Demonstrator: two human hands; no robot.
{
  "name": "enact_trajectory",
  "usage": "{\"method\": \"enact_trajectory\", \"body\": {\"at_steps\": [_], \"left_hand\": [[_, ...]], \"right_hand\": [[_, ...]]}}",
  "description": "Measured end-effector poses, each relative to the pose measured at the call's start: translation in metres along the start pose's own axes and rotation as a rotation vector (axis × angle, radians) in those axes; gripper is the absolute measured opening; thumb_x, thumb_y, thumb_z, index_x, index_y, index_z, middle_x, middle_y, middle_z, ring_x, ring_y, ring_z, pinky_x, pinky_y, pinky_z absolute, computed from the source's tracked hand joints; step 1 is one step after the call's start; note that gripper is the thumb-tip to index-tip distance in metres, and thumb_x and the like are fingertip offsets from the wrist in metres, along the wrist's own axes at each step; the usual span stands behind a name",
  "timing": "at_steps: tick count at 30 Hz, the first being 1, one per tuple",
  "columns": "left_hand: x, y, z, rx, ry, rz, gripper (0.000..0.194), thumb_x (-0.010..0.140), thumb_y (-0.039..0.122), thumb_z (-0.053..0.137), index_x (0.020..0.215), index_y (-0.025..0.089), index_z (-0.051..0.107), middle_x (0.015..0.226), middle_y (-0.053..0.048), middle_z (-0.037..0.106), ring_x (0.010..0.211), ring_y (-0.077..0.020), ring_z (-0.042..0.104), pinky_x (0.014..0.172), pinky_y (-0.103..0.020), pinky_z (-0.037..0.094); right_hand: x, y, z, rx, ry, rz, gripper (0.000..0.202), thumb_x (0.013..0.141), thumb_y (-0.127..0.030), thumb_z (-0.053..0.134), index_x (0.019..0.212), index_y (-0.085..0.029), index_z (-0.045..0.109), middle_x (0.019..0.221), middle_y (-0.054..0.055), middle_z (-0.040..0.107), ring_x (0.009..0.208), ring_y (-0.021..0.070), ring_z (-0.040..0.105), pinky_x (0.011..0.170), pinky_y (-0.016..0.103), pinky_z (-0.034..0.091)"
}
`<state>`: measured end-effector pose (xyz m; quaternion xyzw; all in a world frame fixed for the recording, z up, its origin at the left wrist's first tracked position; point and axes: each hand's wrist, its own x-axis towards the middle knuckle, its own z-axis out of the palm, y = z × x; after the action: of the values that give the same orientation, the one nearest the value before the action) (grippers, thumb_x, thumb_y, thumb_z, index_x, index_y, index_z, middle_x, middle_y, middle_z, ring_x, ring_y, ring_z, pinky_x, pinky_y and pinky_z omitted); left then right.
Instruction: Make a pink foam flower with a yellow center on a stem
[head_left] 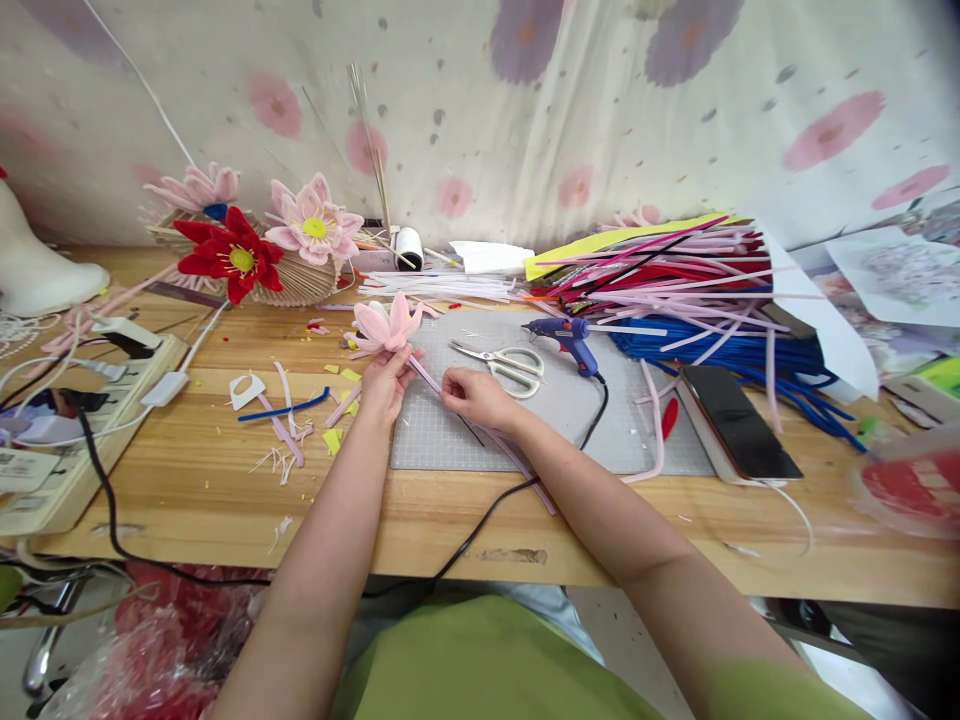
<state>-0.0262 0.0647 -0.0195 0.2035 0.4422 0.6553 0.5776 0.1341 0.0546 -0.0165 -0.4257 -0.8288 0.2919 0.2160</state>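
Note:
A pink pipe-cleaner flower (386, 325) lies over the left edge of the grey cutting mat (637, 440). My left hand (384, 385) grips it just under the petals. Its long pink stem (517, 462) runs down to the right across the mat. My right hand (476, 395) pinches that stem a little way below the bloom. White-handled scissors (506, 365) and a blue glue gun (568, 338) lie on the mat just beyond my right hand.
A heap of pipe cleaners (690, 290) fills the back right, with a black phone (739, 420) beside it. Finished red (232, 258) and pink flowers (315, 225) stand at the back left. A power strip (82, 420) and cables (105, 490) sit at the left. Scraps (289, 440) litter the wooden table (225, 500).

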Motion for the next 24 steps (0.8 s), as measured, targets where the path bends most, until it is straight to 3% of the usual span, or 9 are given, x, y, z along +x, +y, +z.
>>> {"method": "enact_trajectory", "body": {"at_steps": [6, 10, 13, 18, 20, 24], "left_hand": [[-0.003, 0.000, 0.003, 0.003, 0.032, -0.031, 0.002, 0.078, 0.010, 0.059, 0.077, 0.012, 0.060, 0.073, -0.005, 0.069, 0.081, -0.0170, 0.069, 0.082, -0.031, 0.051], [-0.003, -0.001, 0.003, -0.007, 0.009, -0.016, 0.001, 0.078, 0.012, 0.060, 0.079, 0.012, 0.060, 0.080, -0.008, 0.070, 0.090, -0.0193, 0.067, 0.087, -0.033, 0.050], [-0.002, -0.001, 0.003, -0.005, 0.029, 0.004, 0.004, 0.079, 0.014, 0.060, 0.083, 0.012, 0.060, 0.090, -0.011, 0.070, 0.096, -0.0208, 0.065, 0.090, -0.036, 0.049], [-0.003, 0.001, 0.004, -0.003, 0.042, 0.034, 0.009, 0.081, 0.014, 0.056, 0.089, 0.012, 0.061, 0.097, -0.012, 0.070, 0.100, -0.0200, 0.064, 0.090, -0.036, 0.049], [-0.003, 0.002, 0.005, -0.005, 0.053, 0.041, 0.009, 0.081, 0.013, 0.056, 0.089, 0.012, 0.061, 0.094, -0.011, 0.071, 0.098, -0.0196, 0.064, 0.089, -0.035, 0.049], [-0.003, 0.000, 0.006, -0.023, 0.071, 0.057, 0.008, 0.081, 0.013, 0.056, 0.088, 0.012, 0.061, 0.085, -0.008, 0.072, 0.094, -0.0178, 0.066, 0.087, -0.031, 0.050]], "right_hand": [[-0.001, 0.000, 0.000, -0.008, 0.017, -0.021, 0.007, 0.075, -0.024, 0.051, 0.074, -0.017, 0.052, 0.070, -0.001, 0.055, 0.063, 0.0096, 0.046, 0.057, 0.021, 0.030], [0.001, 0.000, 0.001, 0.070, 0.061, 0.041, 0.016, 0.076, -0.028, 0.054, 0.088, -0.017, 0.052, 0.080, 0.001, 0.059, 0.068, 0.0104, 0.050, 0.062, 0.022, 0.036], [0.006, -0.002, 0.006, 0.246, 0.022, 0.115, 0.018, 0.079, -0.030, 0.054, 0.091, -0.018, 0.052, 0.079, 0.001, 0.060, 0.067, 0.0099, 0.053, 0.063, 0.023, 0.041], [0.014, -0.007, 0.015, 0.682, -0.119, 0.295, 0.006, 0.084, -0.025, 0.046, 0.085, -0.019, 0.047, 0.064, -0.003, 0.055, 0.053, 0.0078, 0.052, 0.052, 0.021, 0.042], [0.017, -0.008, 0.016, 0.673, -0.111, 0.309, 0.006, 0.083, -0.024, 0.045, 0.082, -0.019, 0.046, 0.059, -0.005, 0.050, 0.048, 0.0066, 0.047, 0.048, 0.019, 0.037], [0.019, -0.007, 0.017, 0.400, -0.031, 0.226, 0.013, 0.083, -0.031, 0.046, 0.078, -0.018, 0.050, 0.058, -0.006, 0.045, 0.051, 0.0070, 0.040, 0.049, 0.020, 0.030]]}}
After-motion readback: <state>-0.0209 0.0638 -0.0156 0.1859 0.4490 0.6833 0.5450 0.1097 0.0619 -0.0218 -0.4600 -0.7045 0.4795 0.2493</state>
